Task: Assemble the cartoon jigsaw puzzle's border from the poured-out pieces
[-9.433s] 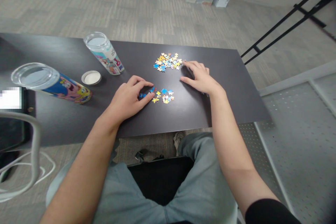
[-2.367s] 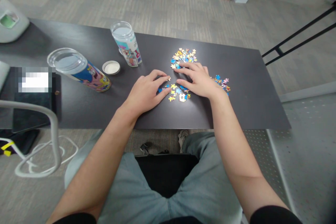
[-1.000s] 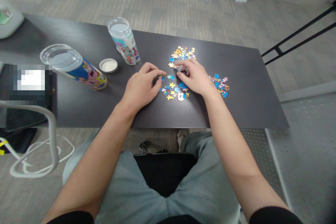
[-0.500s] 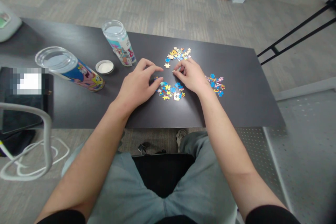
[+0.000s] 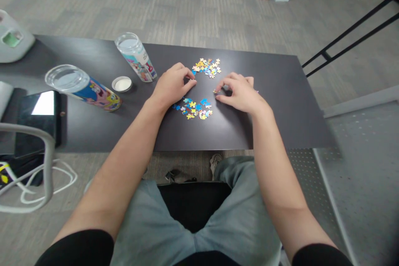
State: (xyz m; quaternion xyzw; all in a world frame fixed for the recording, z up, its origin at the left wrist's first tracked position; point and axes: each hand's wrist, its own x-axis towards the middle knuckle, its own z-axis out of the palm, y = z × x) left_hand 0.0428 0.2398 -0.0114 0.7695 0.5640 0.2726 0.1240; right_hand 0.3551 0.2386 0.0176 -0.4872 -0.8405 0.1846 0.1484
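Note:
Small colourful jigsaw pieces lie in loose piles on the dark table. My left hand (image 5: 175, 86) has thumb and forefinger closed at a pale puzzle piece (image 5: 192, 81), mostly covered by the fingertips. It rests between the far pile (image 5: 212, 68), where many pieces show tan backs, and the near pile (image 5: 195, 109) of blue, yellow and pink pieces. To the right, my right hand (image 5: 241, 93) pinches another small puzzle piece (image 5: 215, 91) just above the tabletop. This hand hides nearly all of the right-hand pile.
Two clear-topped printed canisters, a larger one (image 5: 84, 89) and a smaller one (image 5: 135, 56), stand left of my hands. A round white lid (image 5: 121, 84) lies between them. Further left are a black tablet-like device (image 5: 35, 122), a white container (image 5: 14, 39) and a white curved tube (image 5: 48, 166).
My left hand has moved away from me and closed at the lone pale piece. My right hand has shifted right and nearer me, over the right-hand pile. The camera view has shifted slightly.

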